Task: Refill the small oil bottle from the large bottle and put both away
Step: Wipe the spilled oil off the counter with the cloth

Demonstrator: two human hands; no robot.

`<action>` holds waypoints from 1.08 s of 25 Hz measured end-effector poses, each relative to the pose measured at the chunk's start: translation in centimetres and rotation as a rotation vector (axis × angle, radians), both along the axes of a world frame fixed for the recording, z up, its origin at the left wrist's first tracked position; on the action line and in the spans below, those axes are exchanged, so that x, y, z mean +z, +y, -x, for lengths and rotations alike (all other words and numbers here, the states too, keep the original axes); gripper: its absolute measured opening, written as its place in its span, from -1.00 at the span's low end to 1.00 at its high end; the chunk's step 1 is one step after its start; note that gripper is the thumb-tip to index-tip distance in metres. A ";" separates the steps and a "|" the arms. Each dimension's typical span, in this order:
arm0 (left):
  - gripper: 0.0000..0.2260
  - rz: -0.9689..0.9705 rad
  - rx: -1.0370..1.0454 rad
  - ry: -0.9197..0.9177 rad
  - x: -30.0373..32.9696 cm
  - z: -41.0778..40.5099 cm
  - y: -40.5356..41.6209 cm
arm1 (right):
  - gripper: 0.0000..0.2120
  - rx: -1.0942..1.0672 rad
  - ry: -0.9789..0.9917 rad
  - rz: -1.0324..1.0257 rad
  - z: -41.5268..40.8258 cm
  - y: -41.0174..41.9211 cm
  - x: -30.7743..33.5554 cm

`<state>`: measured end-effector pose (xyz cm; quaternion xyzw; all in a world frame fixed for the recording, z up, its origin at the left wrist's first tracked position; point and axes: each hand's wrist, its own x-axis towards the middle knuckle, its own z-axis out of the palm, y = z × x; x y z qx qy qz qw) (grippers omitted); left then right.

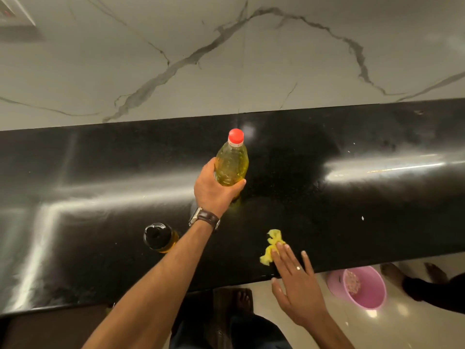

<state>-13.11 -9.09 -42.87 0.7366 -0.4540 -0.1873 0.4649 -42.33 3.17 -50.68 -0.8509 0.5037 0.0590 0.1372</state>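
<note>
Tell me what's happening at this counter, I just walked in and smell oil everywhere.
A person stands at a black counter. Their left hand grips a large bottle of yellow oil, red cap on, upright on the counter. Their right hand lies flat with straight fingers, fingertips on a crumpled yellow cloth near the counter's front edge. A small oil bottle with a dark top stands left of the left forearm, untouched. A pink tub sits on the floor below.

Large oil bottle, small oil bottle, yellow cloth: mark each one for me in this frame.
large oil bottle [232, 162]: head view, on its oil-filled body above the gripping left hand.
small oil bottle [157, 235]: head view, on its dark top.
yellow cloth [273, 241]: head view, on the crumpled part beyond the fingertips.
</note>
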 end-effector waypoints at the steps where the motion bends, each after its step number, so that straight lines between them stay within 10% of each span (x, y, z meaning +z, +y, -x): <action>1: -0.33 0.015 -0.009 -0.002 0.2 0.3 0.6 | -0.33 -0.062 0.002 0.011 0.8 -0.8 0.0; 13: -0.29 0.010 -0.234 0.062 0.1 4.5 12.7 | -0.38 -0.341 -0.046 -0.020 -0.4 -11.0 2.0; 21: -0.04 -0.097 -0.282 0.008 -0.2 3.6 14.1 | -0.21 -0.041 -0.087 -0.005 -2.8 5.2 0.1; 27: -0.58 -0.149 -0.053 0.030 -3.3 0.4 25.0 | -0.16 0.038 0.005 -0.044 -6.2 7.0 -0.3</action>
